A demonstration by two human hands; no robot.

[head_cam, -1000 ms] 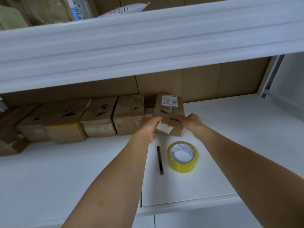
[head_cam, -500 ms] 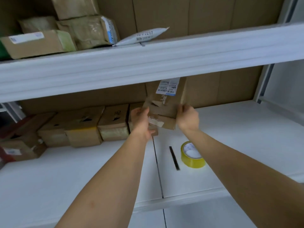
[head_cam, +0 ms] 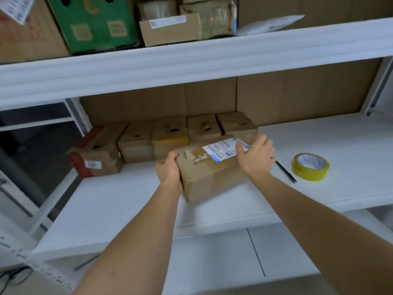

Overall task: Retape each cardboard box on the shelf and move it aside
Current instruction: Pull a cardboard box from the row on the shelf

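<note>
A: Both hands are on the brown cardboard box with the white shipping label (head_cam: 212, 165), and it sits on the white lower shelf board (head_cam: 127, 201), just in front of the row of small brown cardboard boxes (head_cam: 170, 135) along the back wall.

B: Grip check: the left hand (head_cam: 169, 170) wraps the box's left end, fingers curled over the top edge. The right hand (head_cam: 256, 155) clamps the right end, fingers bent over the label corner.

A: So both are closed on the box. It lies at an angle, its near corner pointing toward the shelf's front edge.

B: Torn tape patches show on its top face, left of the label.

A: Right of the box, a thin black pen-like tool (head_cam: 286, 172) lies on the shelf board, close to the right wrist. I cannot tell what kind of tool it is.

B: Further right of the box sits the yellow roll of packing tape (head_cam: 310, 167), lying flat, apart from the tool.

A: At the far left of the back row, a brown box with red tape on its edge (head_cam: 95, 158) stands a little forward.

B: Above the box, the upper white shelf (head_cam: 191, 58) carries a green printed carton (head_cam: 93, 22), more brown parcels and a white mailer envelope (head_cam: 274, 24).
</note>
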